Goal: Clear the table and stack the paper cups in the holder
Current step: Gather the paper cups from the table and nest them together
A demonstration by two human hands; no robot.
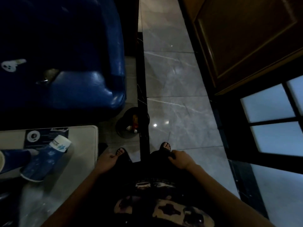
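Blue paper cups (pixel 43 158) tipped on table (pixel 85 145), bin (pixel 122 126) holding bottles

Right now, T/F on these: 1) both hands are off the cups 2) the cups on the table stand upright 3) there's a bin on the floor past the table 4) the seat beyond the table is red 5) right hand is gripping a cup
1) True: the left hand and right hand hang by the person's dark clothing, away from the paper cups.
2) False: the cups lie on their sides on the white table.
3) True: a dark bin with litter inside stands on the floor.
4) False: the seat is blue.
5) False: it is by the clothing at the hip and holds no cup.
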